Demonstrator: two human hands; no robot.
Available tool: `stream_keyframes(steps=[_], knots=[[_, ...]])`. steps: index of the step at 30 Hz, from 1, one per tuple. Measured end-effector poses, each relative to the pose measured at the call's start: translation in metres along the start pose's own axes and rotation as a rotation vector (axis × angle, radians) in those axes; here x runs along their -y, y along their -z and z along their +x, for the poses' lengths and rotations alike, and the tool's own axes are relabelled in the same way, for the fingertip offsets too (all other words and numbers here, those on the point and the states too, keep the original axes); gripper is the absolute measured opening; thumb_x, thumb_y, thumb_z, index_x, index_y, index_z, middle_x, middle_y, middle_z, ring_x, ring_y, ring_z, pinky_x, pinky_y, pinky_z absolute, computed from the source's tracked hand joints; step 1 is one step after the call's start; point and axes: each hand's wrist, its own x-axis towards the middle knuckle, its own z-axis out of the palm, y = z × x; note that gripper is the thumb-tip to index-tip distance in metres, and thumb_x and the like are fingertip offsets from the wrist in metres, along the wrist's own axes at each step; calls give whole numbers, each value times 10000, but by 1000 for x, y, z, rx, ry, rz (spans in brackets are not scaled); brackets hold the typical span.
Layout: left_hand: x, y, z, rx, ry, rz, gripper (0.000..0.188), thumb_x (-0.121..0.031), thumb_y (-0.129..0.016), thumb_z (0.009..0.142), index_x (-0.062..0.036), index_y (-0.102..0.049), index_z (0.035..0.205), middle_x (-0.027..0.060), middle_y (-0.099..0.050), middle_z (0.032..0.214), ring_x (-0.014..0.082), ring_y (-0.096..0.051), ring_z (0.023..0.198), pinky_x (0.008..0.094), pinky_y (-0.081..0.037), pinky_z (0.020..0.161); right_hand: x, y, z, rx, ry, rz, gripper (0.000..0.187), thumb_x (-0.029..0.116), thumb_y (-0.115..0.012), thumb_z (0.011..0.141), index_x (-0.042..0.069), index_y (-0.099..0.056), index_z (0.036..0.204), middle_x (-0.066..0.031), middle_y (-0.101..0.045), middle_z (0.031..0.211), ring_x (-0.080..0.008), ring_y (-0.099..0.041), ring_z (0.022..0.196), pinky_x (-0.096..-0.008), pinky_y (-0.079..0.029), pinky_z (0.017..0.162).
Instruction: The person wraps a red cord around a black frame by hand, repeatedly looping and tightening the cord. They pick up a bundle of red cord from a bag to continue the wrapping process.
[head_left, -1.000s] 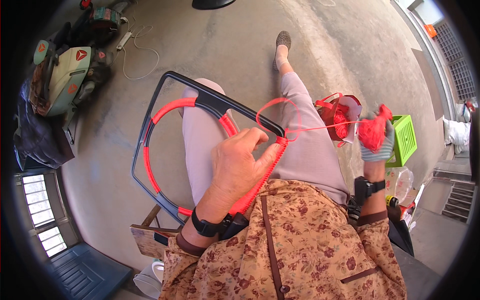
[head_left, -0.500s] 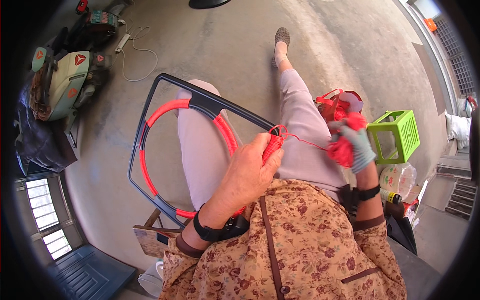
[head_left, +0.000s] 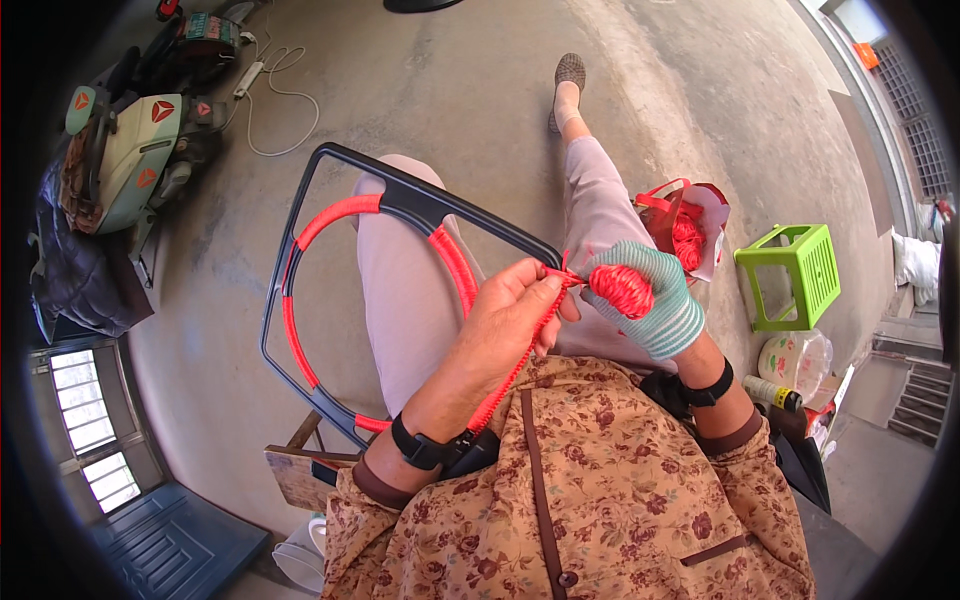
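Note:
Across my lap leans a black frame point(head_left: 432, 206) with a round ring inside it. Red cord is wrapped along stretches of the ring point(head_left: 455, 262) and down the frame's near right side point(head_left: 513, 378). My bare left hand point(head_left: 508, 312) is closed around that wrapped side near its upper corner, thumb and fingertips pinching at the cord. Right beside it, my right hand point(head_left: 668, 308), in a pale green striped glove, grips a ball of red cord point(head_left: 622, 290). Its fingers almost meet the frame's corner, where the cord's exact path is hidden.
Beyond my right hand, a bag point(head_left: 697, 232) holding more red cord sits on the floor. A green plastic stool point(head_left: 800, 278) stands right of it, with a clear plastic container point(head_left: 795, 362) nearer me. An electric scooter point(head_left: 135, 165) and a power strip point(head_left: 247, 80) are at far left.
My right hand has come left with the ball of cord, from out by the bag to beside my left hand at the frame's corner. The stretched strand between them has shortened.

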Motion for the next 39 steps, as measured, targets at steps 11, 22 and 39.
stream_keyframes(steps=[11,22,39], knots=[[-1,-2,1,-10,-14,35,252,-245,-472,1006,-18,-554,933,27,-604,755,36,-481,510,188,-388,437,0,18,-6,86,-234,65,145,90,-707,783,34,-646,902,-58,-658,796,-159,-623,687,-281,-515,679],[11,0,10,-37,-50,-7,210,-209,-503,997,-16,-515,916,53,-607,710,49,-454,450,205,-355,387,20,-4,15,104,-343,863,95,90,-673,798,17,-616,822,-57,-627,719,-128,-597,597,-276,-494,564],[-4,-7,-3,-535,-767,1315,124,-136,-644,856,-34,-574,874,123,-593,764,326,-579,728,419,-462,661,10,2,0,849,-278,-233,596,379,-745,770,-3,-572,1193,-95,-671,920,-207,-641,844,-375,-496,755]])
